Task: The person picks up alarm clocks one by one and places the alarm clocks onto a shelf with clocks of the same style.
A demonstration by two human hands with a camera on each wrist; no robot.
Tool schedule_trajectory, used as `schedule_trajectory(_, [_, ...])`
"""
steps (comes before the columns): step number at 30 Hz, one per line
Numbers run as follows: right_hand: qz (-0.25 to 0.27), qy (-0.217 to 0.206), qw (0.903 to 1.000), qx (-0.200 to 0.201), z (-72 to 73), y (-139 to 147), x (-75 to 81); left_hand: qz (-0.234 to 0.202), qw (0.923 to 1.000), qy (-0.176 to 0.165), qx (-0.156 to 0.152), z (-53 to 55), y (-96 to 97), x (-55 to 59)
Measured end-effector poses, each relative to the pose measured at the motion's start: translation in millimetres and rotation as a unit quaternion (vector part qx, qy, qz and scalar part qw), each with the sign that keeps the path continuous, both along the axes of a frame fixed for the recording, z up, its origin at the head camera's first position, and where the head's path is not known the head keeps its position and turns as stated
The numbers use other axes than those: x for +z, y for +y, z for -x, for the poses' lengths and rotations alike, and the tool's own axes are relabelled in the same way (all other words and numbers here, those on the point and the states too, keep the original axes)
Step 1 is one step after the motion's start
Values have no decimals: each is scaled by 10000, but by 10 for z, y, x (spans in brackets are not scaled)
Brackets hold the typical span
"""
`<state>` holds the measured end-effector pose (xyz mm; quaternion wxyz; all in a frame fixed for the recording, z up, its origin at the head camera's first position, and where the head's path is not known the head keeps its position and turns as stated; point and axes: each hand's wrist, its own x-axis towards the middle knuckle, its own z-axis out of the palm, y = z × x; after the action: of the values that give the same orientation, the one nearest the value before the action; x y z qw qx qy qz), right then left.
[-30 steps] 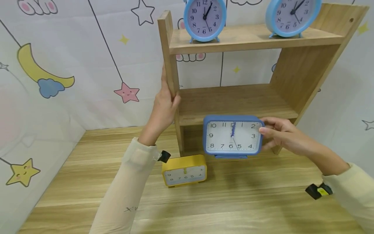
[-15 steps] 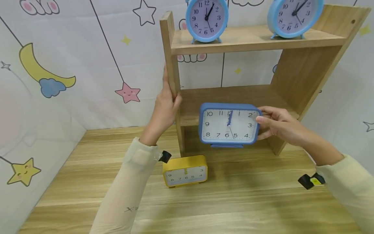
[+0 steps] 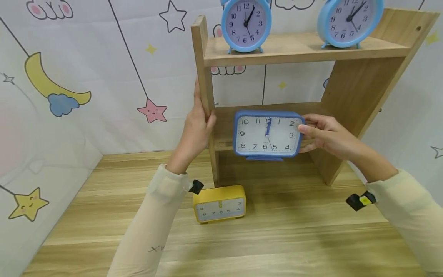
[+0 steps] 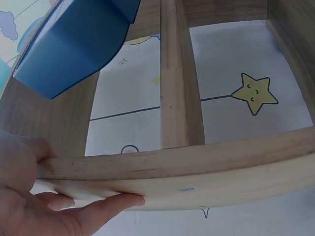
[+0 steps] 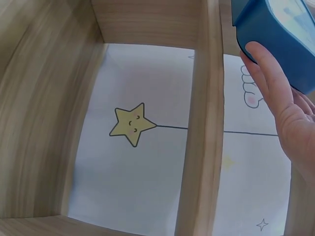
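Note:
In the head view my right hand (image 3: 327, 134) grips a blue rectangular alarm clock (image 3: 268, 134) by its right side, thumb on the front and fingers behind. The clock is upright, facing me, with its foot in the air. It overlaps the middle board of a wooden shelf (image 3: 202, 65). My left hand (image 3: 195, 130) holds the shelf's left side panel, and the left wrist view shows fingers (image 4: 113, 209) along the panel's outer face. In the right wrist view fingers (image 5: 270, 73) lie against the back of the blue clock (image 5: 285, 44).
Two light blue round alarm clocks, a left one (image 3: 246, 25) and a right one (image 3: 349, 23), stand on the upper board. A yellow rectangular clock (image 3: 219, 204) stands on the wood-grain table (image 3: 294, 246) by the shelf's left foot. A patterned cloth (image 3: 117, 84) hangs behind.
My right hand has raised the blue clock and brought it slightly left, from below the middle board's front edge to in front of it. My left hand stays on the side panel.

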<state>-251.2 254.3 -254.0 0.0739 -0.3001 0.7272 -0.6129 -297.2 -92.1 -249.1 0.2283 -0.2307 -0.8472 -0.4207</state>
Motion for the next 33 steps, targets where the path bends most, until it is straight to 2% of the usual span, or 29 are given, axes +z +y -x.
schedule_trajectory(10, [-305,-347,9987,-216,153,-104,132,-40,10000,-2,50,-11,-5,-13])
schedule_trajectory(18, [-365,-287,9988,-150,258,-169,133,-38,10000,17,26,-12,5,-18])
schedule_trajectory(25, [-58,-285,9993,-245,341,-221,113,-47,10000,47,2,-7,13,-23])
schedule_trajectory(33, [31,-242,9989,-395,397,-280,87,-51,10000,57,-25,-4,19,-17])
